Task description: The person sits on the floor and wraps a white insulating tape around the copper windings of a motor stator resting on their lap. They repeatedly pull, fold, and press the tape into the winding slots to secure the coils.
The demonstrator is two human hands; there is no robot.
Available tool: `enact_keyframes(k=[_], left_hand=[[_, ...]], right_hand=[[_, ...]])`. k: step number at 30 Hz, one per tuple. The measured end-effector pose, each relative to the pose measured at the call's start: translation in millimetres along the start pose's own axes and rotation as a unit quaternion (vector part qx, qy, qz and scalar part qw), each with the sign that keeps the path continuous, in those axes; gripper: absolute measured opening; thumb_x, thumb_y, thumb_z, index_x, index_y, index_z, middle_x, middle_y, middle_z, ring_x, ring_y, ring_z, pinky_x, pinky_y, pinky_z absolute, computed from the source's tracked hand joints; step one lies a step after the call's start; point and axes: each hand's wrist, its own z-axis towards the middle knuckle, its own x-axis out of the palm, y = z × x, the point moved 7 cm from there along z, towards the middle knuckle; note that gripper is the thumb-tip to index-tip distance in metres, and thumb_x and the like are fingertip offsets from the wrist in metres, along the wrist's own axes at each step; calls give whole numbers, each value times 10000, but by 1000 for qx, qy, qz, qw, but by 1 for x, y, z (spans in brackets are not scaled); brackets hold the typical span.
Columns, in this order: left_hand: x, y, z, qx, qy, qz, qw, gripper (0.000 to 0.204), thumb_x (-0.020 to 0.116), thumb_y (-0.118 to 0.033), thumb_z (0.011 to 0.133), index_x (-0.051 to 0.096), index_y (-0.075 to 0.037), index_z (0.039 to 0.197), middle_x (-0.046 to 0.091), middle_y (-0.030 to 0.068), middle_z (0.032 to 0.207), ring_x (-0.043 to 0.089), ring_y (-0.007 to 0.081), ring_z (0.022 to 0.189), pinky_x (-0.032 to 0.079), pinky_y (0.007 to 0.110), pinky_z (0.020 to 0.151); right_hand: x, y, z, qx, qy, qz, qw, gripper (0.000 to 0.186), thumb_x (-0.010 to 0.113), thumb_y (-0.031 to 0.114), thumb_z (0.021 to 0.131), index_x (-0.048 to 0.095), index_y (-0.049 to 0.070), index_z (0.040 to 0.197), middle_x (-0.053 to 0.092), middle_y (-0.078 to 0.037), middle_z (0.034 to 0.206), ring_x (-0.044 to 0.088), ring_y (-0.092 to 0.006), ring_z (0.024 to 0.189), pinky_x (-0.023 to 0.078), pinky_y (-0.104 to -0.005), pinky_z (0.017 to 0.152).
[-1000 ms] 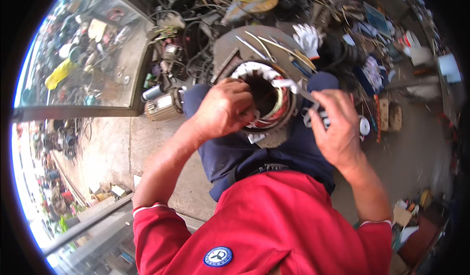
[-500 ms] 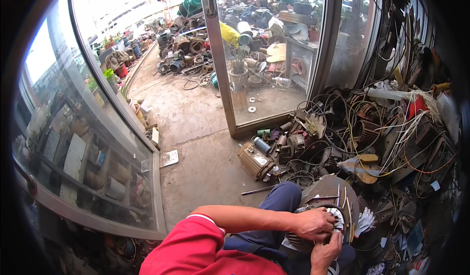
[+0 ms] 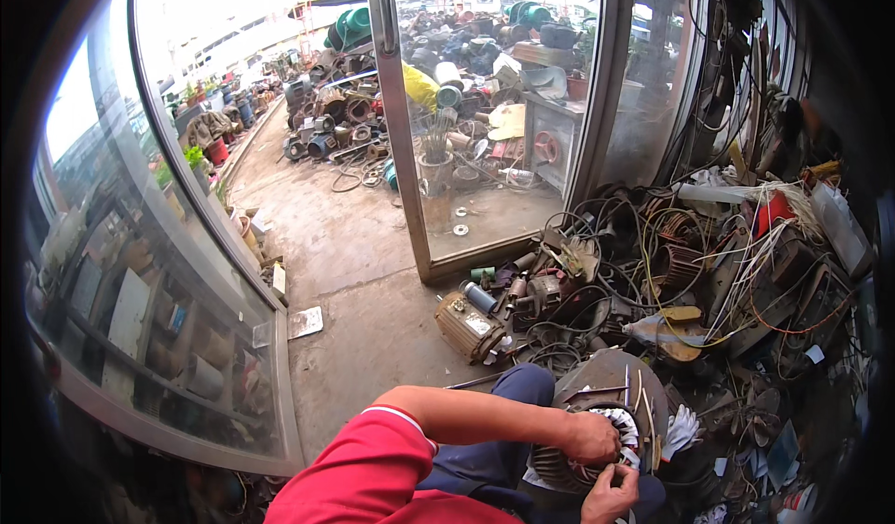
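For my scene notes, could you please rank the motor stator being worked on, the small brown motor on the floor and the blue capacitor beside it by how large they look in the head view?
1. Motor stator, though it lies nearest the camera.
2. Small brown motor.
3. Blue capacitor.

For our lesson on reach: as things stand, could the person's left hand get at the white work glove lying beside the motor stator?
Probably yes: the left hand rests on the motor stator, and the white work glove lies just past its rim, nothing between.
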Motion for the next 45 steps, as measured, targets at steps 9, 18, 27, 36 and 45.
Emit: enact_keyframes(k=[9, 18, 27, 36, 45], left_hand=[[-18, -12, -4, 16, -59, 24, 998, 197, 673, -251, 778, 683, -64, 837, 678, 77, 923, 655, 296, 967, 527, 425, 867], [-44, -23, -29, -20, -45, -10, 999, 137, 672, -186, 795, 590, -77, 794, 599, 75, 772, 635, 292, 793, 474, 408, 741], [-104, -26, -122, -176, -298, -422, 838, 235, 492, -146, 1074, 654, 13, 1012, 705, 171, 956, 716, 309, 994, 583, 402, 879], [-325, -57, -461, 96, -668, -592, 441, 197, 462, -150, 1057, 467, -96, 868, 500, 33, 765, 526, 157, 699, 475, 344, 686], [-248, -34, -386, 49, -667, -582, 462, 164, 487, 118, 949, 452, -39, 924, 450, 54, 898, 472, 151, 681, 438, 277, 612]], right_hand=[[9, -39, -4, 99, -29, 52, 993, 149, 729, 78, 839, 640, -26, 897, 685, -194, 828, 667, -362, 764, 526, -447, 717], [14, -25, -10, 78, -26, 170, 982, 144, 766, 18, 811, 622, 25, 826, 671, -117, 773, 669, -277, 692, 523, -371, 649], [11, 12, -12, -86, 17, 50, 995, 270, 772, 68, 794, 635, 47, 1025, 650, -99, 873, 651, -313, 791, 520, -427, 717], [52, 22, 21, -109, 126, -73, 983, 225, 751, 162, 834, 615, 38, 963, 644, -117, 789, 674, -327, 741, 529, -456, 667], [57, 29, 35, -126, 108, -114, 980, 81, 668, 149, 865, 644, 75, 841, 664, -116, 735, 702, -304, 665, 559, -410, 585]])
